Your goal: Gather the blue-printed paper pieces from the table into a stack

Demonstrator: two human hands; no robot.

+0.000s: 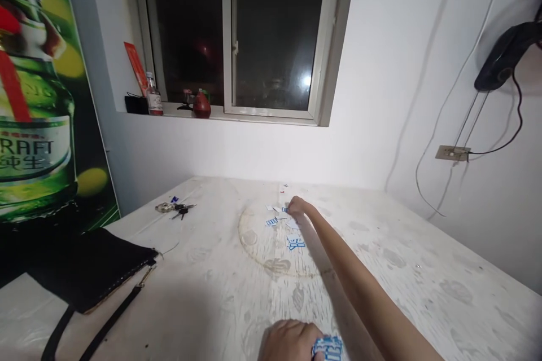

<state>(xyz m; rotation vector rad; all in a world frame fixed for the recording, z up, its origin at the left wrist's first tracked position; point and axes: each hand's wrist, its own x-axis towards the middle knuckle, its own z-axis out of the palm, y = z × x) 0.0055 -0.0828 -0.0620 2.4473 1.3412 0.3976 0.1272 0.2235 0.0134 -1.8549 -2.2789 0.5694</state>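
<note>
Nearest: left hand (291, 341) low at the near edge of view, clamped on blue-and-white cutouts (329, 348), which stick out at its right side. To the left on the tabletop (203, 299), a black pouch (97, 265) with strap; contents hidden. Mid-tabletop, one blue-lettered piece (295, 243) lies flat between the two hands, nearer the right. Slightly farther and left, a striped blue piece (271, 221), apart from the right hand. Right hand (297, 206), well apart from the left, reaches far; its fingertips are at a small blue piece (285, 210), grip too small to tell. Far left, keys (182, 208). Beyond, on the windowsill (180, 113), a labelled bottle (154, 98), reddish low down, and a red rounded vessel (202, 104), contents unseen.
</note>
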